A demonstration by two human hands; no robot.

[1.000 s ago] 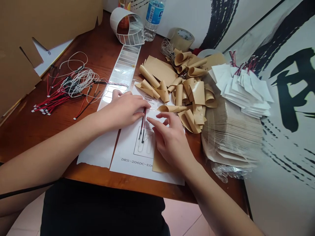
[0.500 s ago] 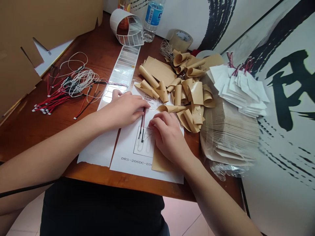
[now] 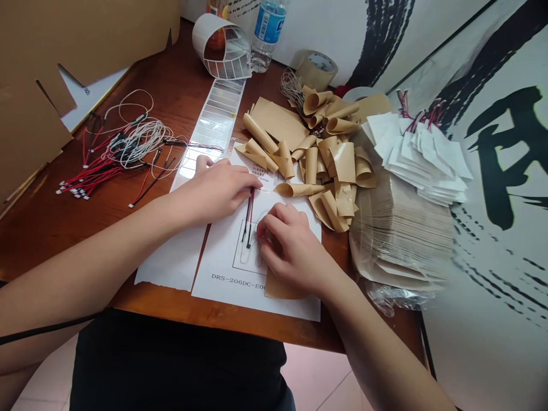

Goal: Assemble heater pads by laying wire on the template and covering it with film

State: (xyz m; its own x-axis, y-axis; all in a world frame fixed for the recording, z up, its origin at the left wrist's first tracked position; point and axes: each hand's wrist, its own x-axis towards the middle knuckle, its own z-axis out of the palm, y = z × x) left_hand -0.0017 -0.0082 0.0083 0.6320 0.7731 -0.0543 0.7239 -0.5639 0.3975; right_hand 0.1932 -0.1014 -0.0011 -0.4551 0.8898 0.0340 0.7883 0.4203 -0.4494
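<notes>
My left hand (image 3: 216, 191) lies curled on a white printed sheet (image 3: 231, 268), its fingertips pressing the upper end of a red and black wire pair (image 3: 248, 220) against the paper. My right hand (image 3: 291, 248) rests just right of the wires with fingers bent, fingertips pressed onto the sheet beside a thin looped white wire (image 3: 246, 254) inside the drawn rectangle. A tan paper piece (image 3: 278, 288) lies under my right palm.
Curled tan backing papers (image 3: 325, 154) are heaped behind the sheet. A bagged stack of sheets (image 3: 402, 234) and white tagged pieces (image 3: 423, 154) sit right. Red, black and white wires (image 3: 115, 151), a foil label strip (image 3: 214, 123), a water bottle (image 3: 265, 31), tape roll (image 3: 317, 67) and cardboard (image 3: 51, 51) lie left and back.
My right hand has slid toward me and left, its fingers curling from stretched out to bent beside the wires. My left hand has held still.
</notes>
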